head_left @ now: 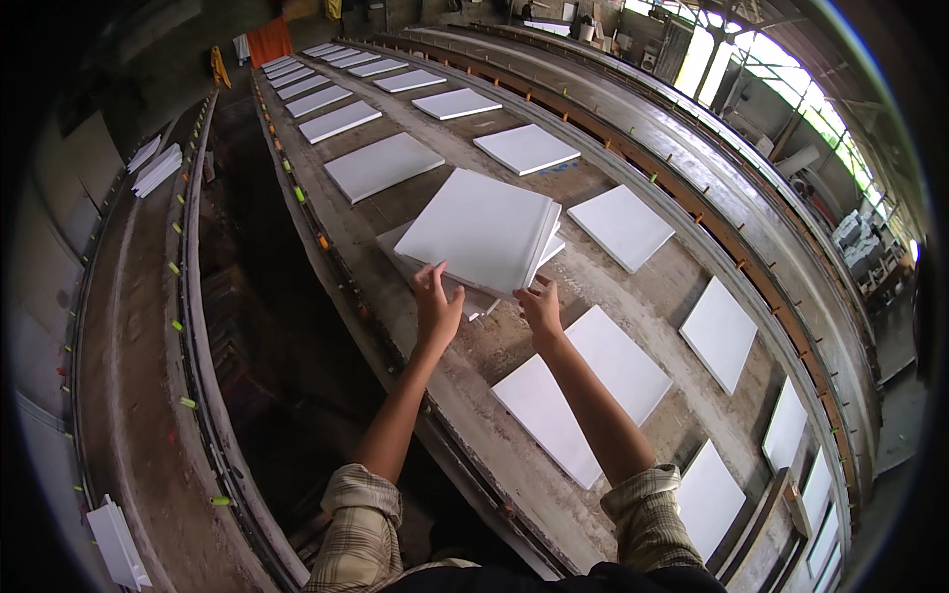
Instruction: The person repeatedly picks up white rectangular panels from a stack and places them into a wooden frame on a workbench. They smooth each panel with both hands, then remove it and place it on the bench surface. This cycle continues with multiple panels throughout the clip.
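Both my hands grip the near edge of a small stack of white square panels (477, 225) above the long work table. My left hand (435, 299) holds the stack's near left edge, its fingers bent over the rim. At the near right corner my right hand (540, 304) has its fingers curled against the panels. Partly hidden under this stack, more panels (481, 302) lie at a different angle. Just beyond my right forearm a large white panel (618, 361) rests flat on the table, and another panel (385, 166) lies beyond the stack.
The long stained table (435, 381) carries rows of spaced white panels, with coloured clips along its edge. A dark gap (287, 415) separates it from a second table (129, 395) on the left. A wooden frame (766, 524) lies at the near right.
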Available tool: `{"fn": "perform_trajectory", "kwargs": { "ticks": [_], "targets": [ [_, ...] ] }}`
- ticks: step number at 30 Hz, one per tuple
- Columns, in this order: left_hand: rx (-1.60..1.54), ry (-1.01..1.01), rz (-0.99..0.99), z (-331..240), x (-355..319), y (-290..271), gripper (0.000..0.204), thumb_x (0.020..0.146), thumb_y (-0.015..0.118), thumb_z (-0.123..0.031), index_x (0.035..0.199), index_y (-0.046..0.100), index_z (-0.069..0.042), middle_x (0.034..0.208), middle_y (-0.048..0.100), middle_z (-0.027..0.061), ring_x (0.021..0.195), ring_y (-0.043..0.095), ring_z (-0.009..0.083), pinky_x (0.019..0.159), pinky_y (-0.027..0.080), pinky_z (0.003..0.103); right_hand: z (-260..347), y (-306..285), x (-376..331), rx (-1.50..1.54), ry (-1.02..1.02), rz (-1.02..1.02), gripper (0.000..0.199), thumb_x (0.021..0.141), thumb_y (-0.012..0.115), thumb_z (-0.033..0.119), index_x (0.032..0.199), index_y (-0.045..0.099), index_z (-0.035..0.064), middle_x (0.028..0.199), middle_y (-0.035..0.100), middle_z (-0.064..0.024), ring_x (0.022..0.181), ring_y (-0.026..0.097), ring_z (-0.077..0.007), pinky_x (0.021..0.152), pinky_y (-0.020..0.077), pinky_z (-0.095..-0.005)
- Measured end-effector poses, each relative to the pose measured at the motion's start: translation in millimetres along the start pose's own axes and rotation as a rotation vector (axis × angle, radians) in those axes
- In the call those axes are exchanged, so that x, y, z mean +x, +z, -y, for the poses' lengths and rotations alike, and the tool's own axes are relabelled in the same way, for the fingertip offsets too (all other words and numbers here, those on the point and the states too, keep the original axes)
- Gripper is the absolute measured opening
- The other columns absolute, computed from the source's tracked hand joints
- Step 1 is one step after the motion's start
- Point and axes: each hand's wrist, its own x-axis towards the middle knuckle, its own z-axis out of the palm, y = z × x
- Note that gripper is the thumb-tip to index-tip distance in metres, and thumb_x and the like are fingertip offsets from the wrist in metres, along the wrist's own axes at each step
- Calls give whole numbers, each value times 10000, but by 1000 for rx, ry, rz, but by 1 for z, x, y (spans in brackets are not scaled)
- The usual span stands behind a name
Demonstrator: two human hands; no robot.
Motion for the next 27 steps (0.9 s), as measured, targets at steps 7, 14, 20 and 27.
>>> {"fn": "perform_trajectory", "kwargs": {
  "ticks": [7,14,20,27],
  "targets": [
    [-16,-189,55,17,7,11,460,793,636,-106,1213,452,-110,1234,281,171,1038,380,266,898,404,334,11,31,18,-120,-115,-216,716,737,649,131,1329,263,15,1174,491,-237,1101,474,-379,954,370,-428],
    [-46,-99,108,22,19,1,441,781,652,-138,1175,464,-77,1171,360,193,1009,386,273,891,373,373,43,21,19,244,110,7,765,755,686,68,1347,207,-4,1144,506,-174,974,542,-248,721,454,-349],
    [-550,-358,-22,-23,21,-26,449,835,620,-141,1222,394,-116,1244,360,141,1024,473,221,880,424,351,59,-23,-22,418,-129,187,559,807,633,51,1293,358,27,907,604,-96,806,567,-146,594,445,-288],
    [-959,-335,250,-154,-4,-48,600,854,606,-116,1358,280,-151,1174,443,127,1026,481,162,830,437,281,83,-189,-148,312,-274,213,542,846,621,87,1315,355,39,920,596,-73,790,525,-119,667,425,-267]
  ]
}}
